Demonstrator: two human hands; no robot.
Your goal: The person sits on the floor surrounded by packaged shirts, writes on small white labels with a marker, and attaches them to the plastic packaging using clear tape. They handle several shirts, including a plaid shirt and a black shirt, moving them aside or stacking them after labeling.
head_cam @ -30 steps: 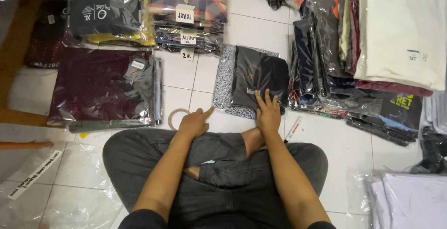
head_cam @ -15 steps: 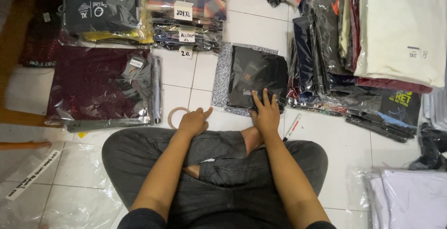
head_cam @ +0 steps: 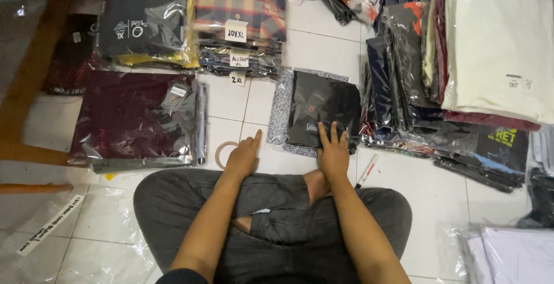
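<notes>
Person seated cross-legged on a white tiled floor, dark grey trousers, seen from above.

Landmark: black folded garment in a clear bag, lying flat on the tiles just ahead of the knees, on top of a grey speckled packet that shows along its left and top edges.

Right hand: palm down on the near edge of the black garment, fingers spread and flat. Grip open, pressing, nothing clasped.

Left hand: on the tiles left of the black garment, not touching it. Index finger stretched forward, other fingers curled under; grip loose, holding nothing. Its wrist side sits just beside a roll of tape.

Right of the garment, near its lower corner: a marker pen lying slantwise on the floor. Further right: a row of bagged dark clothes standing on edge, cream garment beyond. Left of the garment: maroon bagged garment. Beyond it, up-left: stacked plaid shirts with paper size tags.
</notes>
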